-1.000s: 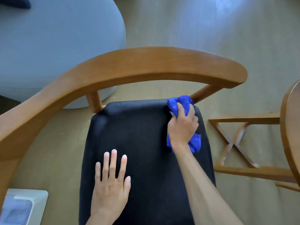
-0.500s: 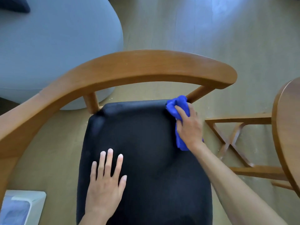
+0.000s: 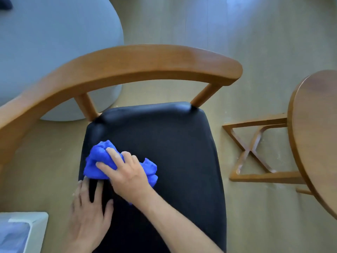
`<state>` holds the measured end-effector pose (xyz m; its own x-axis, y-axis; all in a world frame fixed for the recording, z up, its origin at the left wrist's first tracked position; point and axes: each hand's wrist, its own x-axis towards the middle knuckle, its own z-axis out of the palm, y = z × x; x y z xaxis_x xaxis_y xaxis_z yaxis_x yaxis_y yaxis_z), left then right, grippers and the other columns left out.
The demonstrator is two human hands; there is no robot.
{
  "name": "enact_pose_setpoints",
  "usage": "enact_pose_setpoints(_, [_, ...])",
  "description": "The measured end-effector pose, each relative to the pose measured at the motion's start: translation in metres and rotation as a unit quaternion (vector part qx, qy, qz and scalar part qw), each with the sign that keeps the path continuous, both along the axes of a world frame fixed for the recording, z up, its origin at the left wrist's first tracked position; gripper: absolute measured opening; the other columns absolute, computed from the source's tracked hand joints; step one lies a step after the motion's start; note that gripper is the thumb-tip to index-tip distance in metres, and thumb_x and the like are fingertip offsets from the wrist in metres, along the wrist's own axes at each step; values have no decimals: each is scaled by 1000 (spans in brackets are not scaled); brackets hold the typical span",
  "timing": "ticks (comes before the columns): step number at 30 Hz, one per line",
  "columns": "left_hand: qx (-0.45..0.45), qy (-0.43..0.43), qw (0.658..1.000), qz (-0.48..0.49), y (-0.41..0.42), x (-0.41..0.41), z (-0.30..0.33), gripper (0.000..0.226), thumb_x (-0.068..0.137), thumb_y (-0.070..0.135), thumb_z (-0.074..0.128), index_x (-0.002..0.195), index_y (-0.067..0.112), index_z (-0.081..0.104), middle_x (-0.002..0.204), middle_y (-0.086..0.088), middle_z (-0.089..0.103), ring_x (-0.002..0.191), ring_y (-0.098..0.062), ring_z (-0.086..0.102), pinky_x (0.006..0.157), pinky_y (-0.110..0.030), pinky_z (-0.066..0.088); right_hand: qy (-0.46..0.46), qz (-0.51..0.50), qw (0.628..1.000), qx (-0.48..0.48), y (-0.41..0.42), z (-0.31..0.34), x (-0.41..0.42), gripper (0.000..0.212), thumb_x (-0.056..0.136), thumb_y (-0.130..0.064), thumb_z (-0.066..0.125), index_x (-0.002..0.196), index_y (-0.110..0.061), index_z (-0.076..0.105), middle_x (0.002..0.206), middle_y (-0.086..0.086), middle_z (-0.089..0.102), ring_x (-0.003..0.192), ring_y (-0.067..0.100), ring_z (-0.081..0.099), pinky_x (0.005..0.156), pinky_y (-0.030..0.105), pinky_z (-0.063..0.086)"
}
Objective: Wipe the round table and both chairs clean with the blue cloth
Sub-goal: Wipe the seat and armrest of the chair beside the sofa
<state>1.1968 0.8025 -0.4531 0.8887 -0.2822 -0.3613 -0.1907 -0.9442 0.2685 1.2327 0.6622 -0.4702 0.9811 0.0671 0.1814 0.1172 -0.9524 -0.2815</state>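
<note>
A wooden chair with a curved backrest [image 3: 138, 63] and a black padded seat [image 3: 175, 147] fills the middle of the view. My right hand [image 3: 125, 172] grips the bunched blue cloth [image 3: 98, 161] and presses it on the seat's left side. My left hand [image 3: 89, 214] lies flat on the seat's near left edge, fingers spread, their tips just below the cloth. The round wooden table [image 3: 317, 132] shows at the right edge, its X-shaped base [image 3: 255, 150] on the floor beside the chair.
A large grey rounded upholstered piece [image 3: 45, 42] stands at the upper left behind the chair. A white box-like object [image 3: 23, 230] sits on the floor at the lower left. Pale wood floor lies beyond the chair and between chair and table.
My right hand has swept the blue cloth from the seat's far right corner across to its left side. My left hand has stayed on the near left of the seat.
</note>
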Motion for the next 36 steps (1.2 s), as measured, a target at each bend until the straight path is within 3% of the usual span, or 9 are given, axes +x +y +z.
enact_pose_setpoints(4, [21, 23, 999, -37, 1, 0, 8, 77, 83, 60, 28, 137, 6, 40, 146, -25, 29, 132, -41, 30, 88, -59, 48, -1, -39, 999, -4, -117, 4, -38, 49, 73, 1, 53, 113, -26, 61, 133, 11, 55, 80, 33, 54, 67, 39, 46])
enact_pose_setpoints(6, [30, 29, 998, -36, 0, 0, 6, 80, 78, 60, 32, 139, 8, 38, 148, -23, 25, 134, -40, 28, 84, -57, 51, -9, -169, 986, -7, -180, 9, -54, 49, 74, 1, 57, 117, -23, 65, 132, 16, 56, 86, 39, 59, 73, 41, 51])
enact_pose_setpoints(10, [41, 24, 998, -38, 5, 0, -2, 85, 86, 71, 9, 141, 11, 34, 151, -20, 23, 137, -39, 27, 79, -52, 54, 45, -447, 893, 29, -225, 15, -63, 38, 93, -10, 52, 129, -18, 60, 139, 19, 46, 116, 44, 50, 95, 41, 41])
enact_pose_setpoints(15, [7, -1, 1000, -31, 9, -6, -12, 78, 80, 56, 50, 140, 8, 36, 151, -21, 21, 137, -42, 25, 87, -57, 50, 19, -217, 975, 31, -105, 6, -143, 29, 96, -10, 46, 116, -15, 67, 125, 14, 56, 94, 32, 54, 84, 47, 49])
enact_pose_setpoints(19, [-3, -17, 1000, -26, 6, -4, -14, 80, 70, 40, 70, 135, 4, 40, 145, -26, 26, 131, -47, 30, 87, -60, 50, 12, 11, 998, -61, -88, 13, -180, 53, 78, 3, 42, 119, -27, 57, 135, 9, 45, 85, 28, 54, 66, 37, 47])
enact_pose_setpoints(23, [8, -19, 999, -32, 3, -4, -14, 91, 59, 34, 86, 133, 3, 42, 143, -28, 31, 129, -48, 34, 86, -59, 49, -6, -26, 997, -73, -136, 16, -83, 58, 72, 6, 49, 119, -27, 55, 140, 13, 46, 86, 34, 53, 69, 38, 46])
enact_pose_setpoints(28, [7, 0, 1000, -16, 4, -2, -11, 87, 64, 41, 82, 137, 9, 44, 148, -19, 26, 135, -40, 29, 86, -53, 50, 3, -281, 960, -7, -121, 14, 40, 46, 76, -3, 62, 119, -18, 64, 132, 17, 56, 71, 34, 50, 64, 41, 50])
enact_pose_setpoints(32, [-50, 30, 997, 58, 4, 2, 3, 66, 81, 27, 69, 141, 18, 44, 154, -8, 23, 140, -28, 20, 101, -45, 41, 25, -102, 994, -22, -49, 15, -20, 46, 72, 1, 50, 109, -21, 66, 130, 13, 57, 70, 29, 46, 62, 38, 43])
enact_pose_setpoints(36, [-126, 18, 984, 121, 12, 22, 8, 51, 84, -11, 48, 123, 18, 64, 140, -6, 48, 124, -30, 42, 98, -43, 43, 80, 106, 991, -30, 3, 18, -145, 44, 86, -5, 37, 108, -31, 65, 135, 9, 53, 78, 27, 52, 62, 34, 41])
